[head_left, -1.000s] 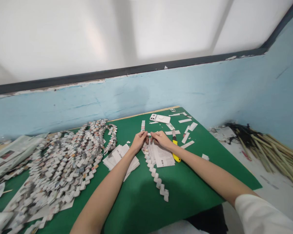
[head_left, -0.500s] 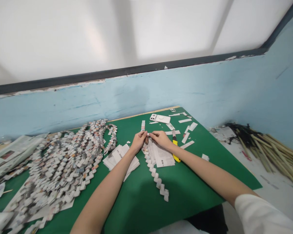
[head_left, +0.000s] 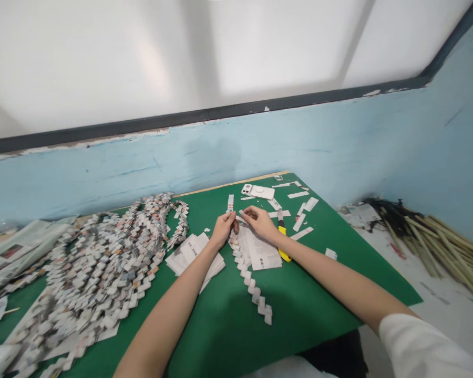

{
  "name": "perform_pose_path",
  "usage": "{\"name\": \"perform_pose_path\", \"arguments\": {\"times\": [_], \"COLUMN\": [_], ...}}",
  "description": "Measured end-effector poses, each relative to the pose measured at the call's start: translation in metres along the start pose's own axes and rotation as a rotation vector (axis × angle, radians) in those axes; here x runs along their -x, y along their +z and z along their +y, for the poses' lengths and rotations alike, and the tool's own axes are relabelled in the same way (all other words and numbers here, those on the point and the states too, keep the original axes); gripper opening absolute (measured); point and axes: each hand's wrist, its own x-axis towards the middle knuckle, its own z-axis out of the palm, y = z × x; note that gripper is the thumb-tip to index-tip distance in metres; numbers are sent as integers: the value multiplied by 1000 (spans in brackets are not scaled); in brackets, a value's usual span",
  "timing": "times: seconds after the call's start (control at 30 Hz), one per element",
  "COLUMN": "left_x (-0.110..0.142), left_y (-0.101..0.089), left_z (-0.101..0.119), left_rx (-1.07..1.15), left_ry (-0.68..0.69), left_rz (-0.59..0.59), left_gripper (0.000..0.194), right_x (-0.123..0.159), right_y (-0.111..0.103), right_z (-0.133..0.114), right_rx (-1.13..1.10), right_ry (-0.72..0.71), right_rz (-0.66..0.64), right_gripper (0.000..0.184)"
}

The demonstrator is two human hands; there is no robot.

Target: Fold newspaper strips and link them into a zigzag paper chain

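Note:
A zigzag chain of folded paper [head_left: 252, 286] trails down the green table from my left hand [head_left: 223, 229], whose fingers are closed on its upper end. Just beyond those fingers a paper strip [head_left: 230, 201] sticks up. My right hand [head_left: 261, 222] pinches a small folded paper strip [head_left: 242, 213], close to my left fingertips. Under and beside my hands lie newspaper sheets [head_left: 265, 251]. A yellow utility knife [head_left: 284, 244] rests by my right wrist, partly hidden by it. The exact join between strip and chain is too small to make out.
A large heap of folded paper chains [head_left: 114, 268] covers the table's left side. Loose newspaper pieces [head_left: 195, 252] lie left of my hands. A white phone [head_left: 259, 191] and scattered paper strips [head_left: 299, 220] lie behind and right. Bamboo sticks [head_left: 445, 247] lie on the floor.
My right fingers have drawn slightly away from my left fingertips, and the small strip between them shows more. My left hand and the chain have barely moved.

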Motion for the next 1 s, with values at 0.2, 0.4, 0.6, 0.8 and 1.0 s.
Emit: {"name": "perform_pose_path", "arguments": {"times": [0.2, 0.4, 0.6, 0.8, 1.0], "left_x": [2, 6, 4, 0, 2], "left_y": [3, 5, 4, 1, 3], "left_z": [3, 4, 4, -1, 3], "left_rx": [-49, -191, -155, -67, -56], "left_ry": [24, 22, 28, 31, 27], "left_rz": [75, 26, 59, 78, 105], "left_gripper": [50, 45, 46, 46, 43], "right_x": [-1, 3, 4, 5, 6], "right_y": [-5, -4, -3, -1, -2], "right_z": [-3, -6, -5, -5, -11], "right_rx": [25, -35, -23, -84, 35], "right_ry": [-71, -115, -158, -127, -166], "right_rz": [147, 105, 115, 85, 34], "right_gripper": [29, 21, 20, 19, 22]}}
